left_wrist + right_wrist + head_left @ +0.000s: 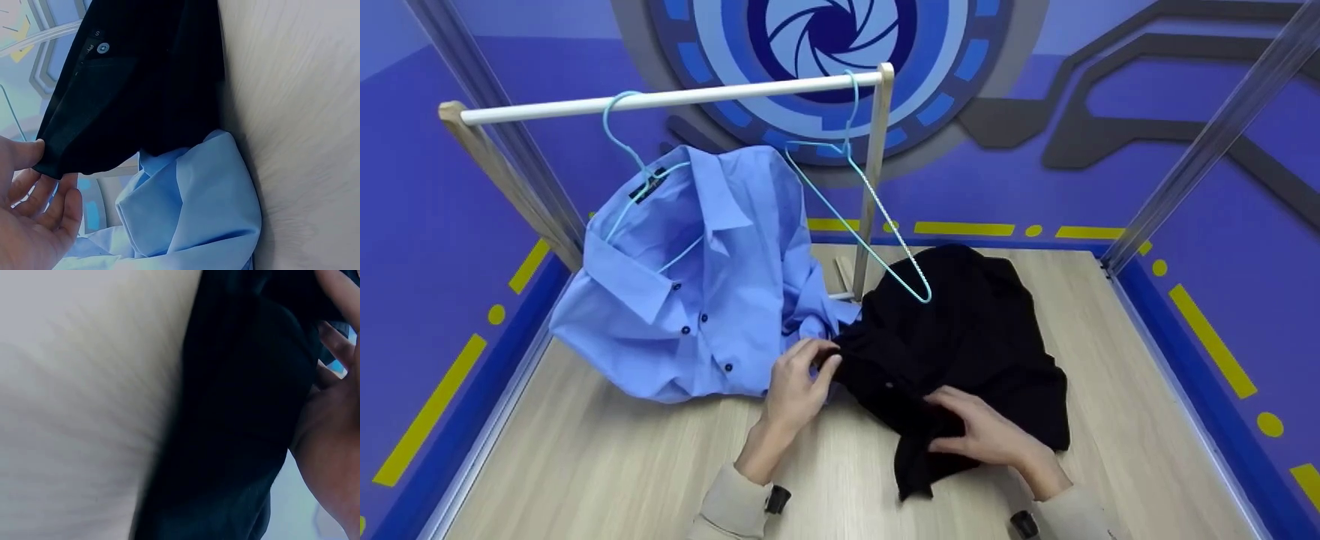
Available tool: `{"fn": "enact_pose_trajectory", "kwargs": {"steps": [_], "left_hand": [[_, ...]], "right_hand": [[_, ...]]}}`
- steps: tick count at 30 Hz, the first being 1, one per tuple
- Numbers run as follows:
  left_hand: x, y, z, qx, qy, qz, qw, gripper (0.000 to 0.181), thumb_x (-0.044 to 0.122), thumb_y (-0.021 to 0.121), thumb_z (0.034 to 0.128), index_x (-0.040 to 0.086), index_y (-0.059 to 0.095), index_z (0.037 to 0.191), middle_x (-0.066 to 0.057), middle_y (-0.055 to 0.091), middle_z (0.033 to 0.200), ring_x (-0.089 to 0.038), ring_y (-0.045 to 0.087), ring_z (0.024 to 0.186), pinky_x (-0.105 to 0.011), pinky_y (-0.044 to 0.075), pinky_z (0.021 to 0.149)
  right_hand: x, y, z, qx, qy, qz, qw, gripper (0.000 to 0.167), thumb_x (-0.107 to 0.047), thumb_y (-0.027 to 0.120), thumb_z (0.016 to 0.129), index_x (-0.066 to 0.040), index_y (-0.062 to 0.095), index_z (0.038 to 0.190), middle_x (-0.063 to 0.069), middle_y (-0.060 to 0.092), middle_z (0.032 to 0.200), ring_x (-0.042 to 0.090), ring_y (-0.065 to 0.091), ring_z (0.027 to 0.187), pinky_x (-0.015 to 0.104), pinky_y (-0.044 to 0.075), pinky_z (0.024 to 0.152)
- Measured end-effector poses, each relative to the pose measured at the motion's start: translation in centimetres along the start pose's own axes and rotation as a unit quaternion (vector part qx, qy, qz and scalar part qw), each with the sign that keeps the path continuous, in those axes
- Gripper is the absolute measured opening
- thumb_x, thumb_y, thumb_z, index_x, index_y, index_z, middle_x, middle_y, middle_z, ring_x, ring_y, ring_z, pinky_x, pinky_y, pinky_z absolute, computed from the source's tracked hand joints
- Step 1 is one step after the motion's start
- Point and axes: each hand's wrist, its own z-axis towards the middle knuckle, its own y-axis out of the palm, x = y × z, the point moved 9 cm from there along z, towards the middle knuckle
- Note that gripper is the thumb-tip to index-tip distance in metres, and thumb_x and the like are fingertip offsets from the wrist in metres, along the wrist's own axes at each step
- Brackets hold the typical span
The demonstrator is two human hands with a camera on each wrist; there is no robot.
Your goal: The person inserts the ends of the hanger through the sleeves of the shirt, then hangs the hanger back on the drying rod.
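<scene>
A black shirt [960, 330] lies bunched on the wooden tabletop, and a pale button [103, 48] beside small lettering shows on it in the left wrist view. My left hand [797, 379] pinches an edge of this shirt between thumb and fingers, lifting it near the blue shirt. Farther right, my right hand [986, 431] grips another fold of the black cloth; its fingertips are partly hidden in the fabric. The light-blue shirt [750, 217] with dark buttons hangs on a turquoise hanger [619, 139]. A second turquoise hanger [877, 202] carries no garment and reaches down over the black shirt.
A white rail [682, 97] on wooden posts [877, 135] holds both hangers. Purple patterned walls [997, 180] and clear corner struts enclose the pale wooden tabletop [607, 465]. The blue shirt's lower part rests on the tabletop, against the black cloth.
</scene>
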Motion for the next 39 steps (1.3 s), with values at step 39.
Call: {"fn": "enact_pose_trajectory", "kwargs": {"steps": [39], "left_hand": [[0.7, 1.5, 0.2, -0.095, 0.048, 0.02, 0.9941, 0.015, 0.006, 0.056, 0.105, -0.003, 0.058, 0.117, -0.016, 0.069, 0.111, -0.033, 0.065, 0.112, -0.05, 0.047, 0.099]], "right_hand": [[-2.7, -7.8, 1.3, 0.2, -0.093, -0.001, 0.9754, 0.034, 0.009, 0.076, 0.087, -0.011, 0.069, 0.114, -0.004, 0.069, 0.105, 0.016, 0.068, 0.094, 0.02, 0.05, 0.087]]}}
